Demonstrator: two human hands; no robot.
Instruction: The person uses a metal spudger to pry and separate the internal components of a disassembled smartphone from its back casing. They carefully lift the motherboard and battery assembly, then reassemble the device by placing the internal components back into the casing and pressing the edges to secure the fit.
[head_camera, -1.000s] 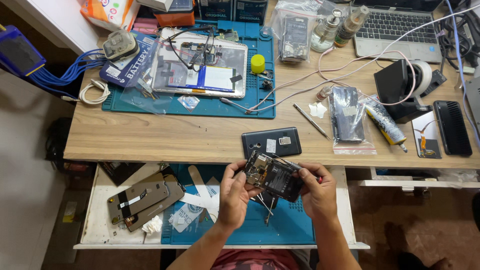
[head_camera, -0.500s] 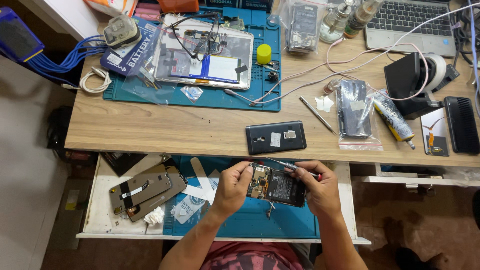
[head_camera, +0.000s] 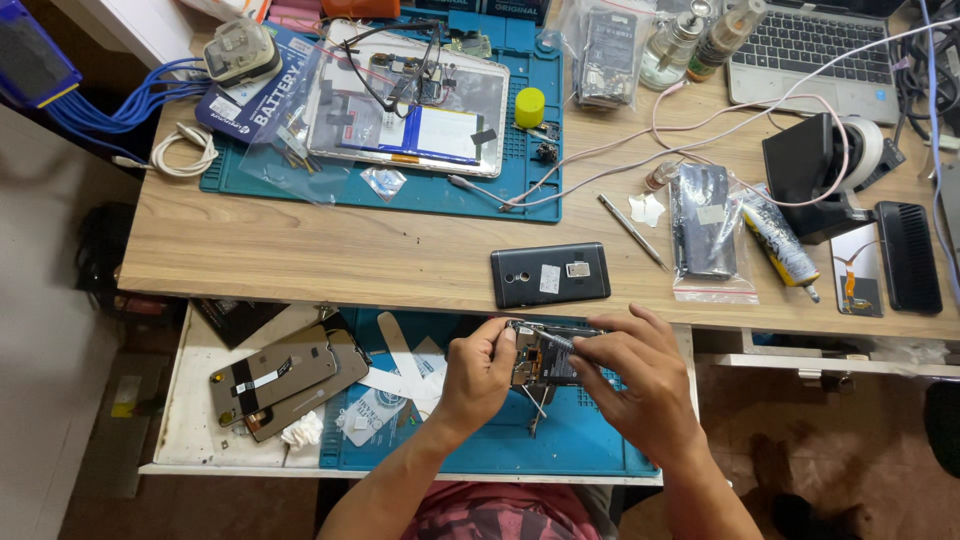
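Gripping an opened phone between both hands, the person is holding it over the blue mat in the pulled-out drawer. The left hand is pinching the phone's left edge, fingers curled; the right hand is closing round its right side from above. A black back cover is lying on the desk just beyond, and tweezers are resting below the phone.

Opened phone above drawer mat

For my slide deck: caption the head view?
Both hands, left and right, hold an opened phone over a blue mat.
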